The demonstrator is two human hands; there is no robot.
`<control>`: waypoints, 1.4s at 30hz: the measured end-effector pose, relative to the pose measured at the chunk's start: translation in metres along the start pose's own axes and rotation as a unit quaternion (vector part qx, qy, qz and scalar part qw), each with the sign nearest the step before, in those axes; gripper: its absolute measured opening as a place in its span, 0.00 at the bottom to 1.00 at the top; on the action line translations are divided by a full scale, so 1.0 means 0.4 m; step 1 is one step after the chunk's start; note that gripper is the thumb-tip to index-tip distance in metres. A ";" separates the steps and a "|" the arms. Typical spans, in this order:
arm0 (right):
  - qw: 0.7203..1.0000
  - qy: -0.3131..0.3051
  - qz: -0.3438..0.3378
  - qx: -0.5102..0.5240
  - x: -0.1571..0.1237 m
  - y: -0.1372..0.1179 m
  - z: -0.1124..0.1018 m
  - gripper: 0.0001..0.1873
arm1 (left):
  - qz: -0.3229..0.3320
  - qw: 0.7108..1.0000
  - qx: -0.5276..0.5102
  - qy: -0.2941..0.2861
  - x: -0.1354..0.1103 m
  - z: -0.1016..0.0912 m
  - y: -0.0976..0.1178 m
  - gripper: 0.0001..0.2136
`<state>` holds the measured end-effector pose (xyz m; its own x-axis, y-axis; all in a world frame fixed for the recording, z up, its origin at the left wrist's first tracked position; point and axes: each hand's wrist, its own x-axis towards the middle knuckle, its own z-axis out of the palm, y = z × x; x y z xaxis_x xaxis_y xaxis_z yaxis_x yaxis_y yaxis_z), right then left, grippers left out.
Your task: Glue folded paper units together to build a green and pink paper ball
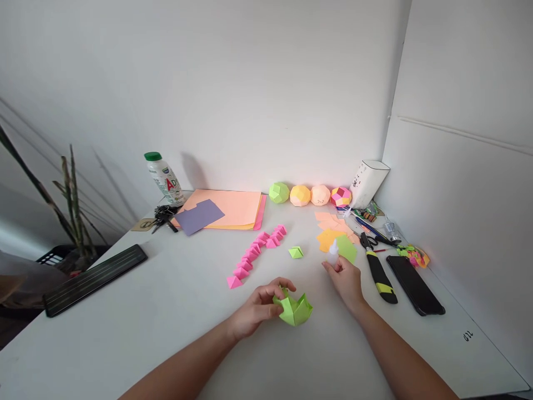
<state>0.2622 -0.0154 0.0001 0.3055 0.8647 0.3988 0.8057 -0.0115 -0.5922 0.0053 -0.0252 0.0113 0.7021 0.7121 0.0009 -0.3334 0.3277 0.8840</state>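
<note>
My left hand is closed on a half-built green folded paper shape that rests on the white table near me. My right hand is wrapped round a small clear glue bottle, which stands upright just beyond the fingers. A single small green folded unit lies on the table between the hands and a curved row of several pink folded units.
Along the back wall sit paper balls: green, yellow, peach, pink-and-yellow. Loose paper squares, scissors, a utility knife and a black phone lie right. Paper sheets, bottle, keys, black bar left.
</note>
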 end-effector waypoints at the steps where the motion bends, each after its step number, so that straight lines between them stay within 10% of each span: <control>1: 1.000 -0.004 -0.004 -0.007 0.000 0.002 -0.002 0.24 | -0.003 1.000 0.001 0.002 0.000 0.000 0.000 0.03; 28: 0.973 0.020 -0.199 -0.115 -0.028 -0.057 -0.016 0.16 | -0.010 1.000 -0.007 -0.010 0.005 -0.023 -0.026 0.05; 42: 0.989 -0.087 -0.112 -0.040 0.034 -0.151 0.168 0.02 | -0.004 1.000 0.014 -0.016 0.003 -0.022 -0.016 0.05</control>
<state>0.1835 0.0306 -0.0057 0.0283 0.9229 0.3841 0.8829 0.1572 -0.4426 0.0028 -0.0208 0.0014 0.7247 0.6890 0.0084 -0.3104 0.3155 0.8967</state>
